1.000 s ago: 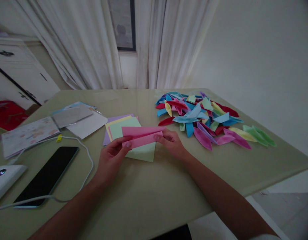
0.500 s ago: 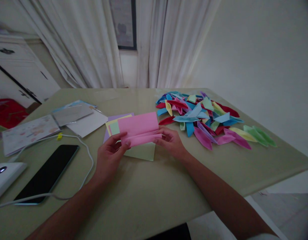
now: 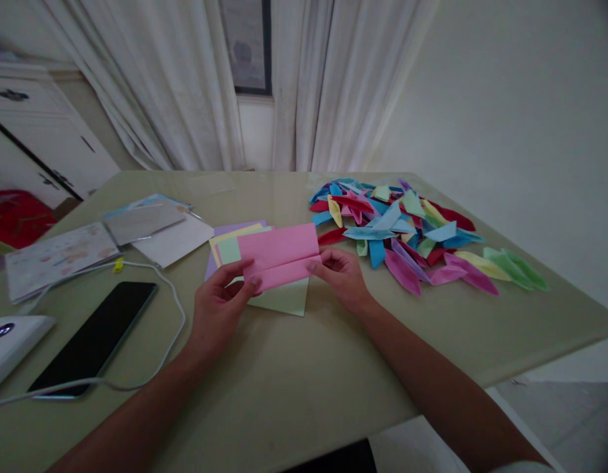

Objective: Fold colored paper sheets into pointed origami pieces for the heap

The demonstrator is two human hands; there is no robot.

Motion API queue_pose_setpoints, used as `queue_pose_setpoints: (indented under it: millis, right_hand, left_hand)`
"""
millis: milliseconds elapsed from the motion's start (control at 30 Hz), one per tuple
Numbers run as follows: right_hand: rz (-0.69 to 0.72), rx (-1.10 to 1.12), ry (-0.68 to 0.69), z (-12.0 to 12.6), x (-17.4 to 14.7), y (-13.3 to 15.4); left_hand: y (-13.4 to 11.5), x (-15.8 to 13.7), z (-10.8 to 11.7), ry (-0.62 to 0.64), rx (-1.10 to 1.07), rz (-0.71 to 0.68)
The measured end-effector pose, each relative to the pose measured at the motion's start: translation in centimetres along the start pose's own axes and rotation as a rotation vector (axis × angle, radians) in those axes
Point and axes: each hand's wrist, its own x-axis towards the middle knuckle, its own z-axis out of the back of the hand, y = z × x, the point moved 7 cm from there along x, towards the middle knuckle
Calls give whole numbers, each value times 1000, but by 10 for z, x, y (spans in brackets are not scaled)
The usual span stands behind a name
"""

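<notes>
A pink sheet of paper (image 3: 281, 249), with its near edge folded up in a strip, is held above the table. My left hand (image 3: 223, 295) pinches its left end between thumb and fingers. At the right end, my right hand (image 3: 343, 276) grips the paper near the crease, the thumb on the folded strip. Under and behind it lie coloured sheets: a pale green sheet (image 3: 284, 299), a yellow one (image 3: 242, 231) and a purple one (image 3: 211, 266).
Many folded paper pieces (image 3: 382, 226) in several colours are heaped at the right. On the left lie a black phone (image 3: 96, 338), a white device (image 3: 18, 345) with a white cable (image 3: 178, 309), and flat packets and cards (image 3: 62, 259). Curtains (image 3: 185, 85) hang behind the table.
The folded strip of the pink paper now lies flatter against the sheet, with one straight edge. Both hands have stayed nearly in place.
</notes>
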Motion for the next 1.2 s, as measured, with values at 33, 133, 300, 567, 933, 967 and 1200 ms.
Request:
queue_pose_setpoints:
  millis: [33,133,300,567,933,967,1200]
  right_hand:
    - [-10,15,-14,1,0,-2]
    - [-35,41,-39,2,0,-6]
    - [-63,74,-67,4,1,-9]
    - [-137,208,-128,4,1,-17]
    - [-162,236,-130,3,1,-22]
    - [-167,244,-133,4,1,-22]
    - [-107,244,-249,18,6,-13]
  left_hand:
    - [0,0,0,2,7,-3]
    - [1,0,2,-9,26,-10]
    - [1,0,4,-13,53,-7]
    - [-3,0,1,-6,-21,-57]
    - [6,1,0,-36,-121,74]
    - [7,1,0,-40,-120,94]
    - [7,0,-15,223,54,203]
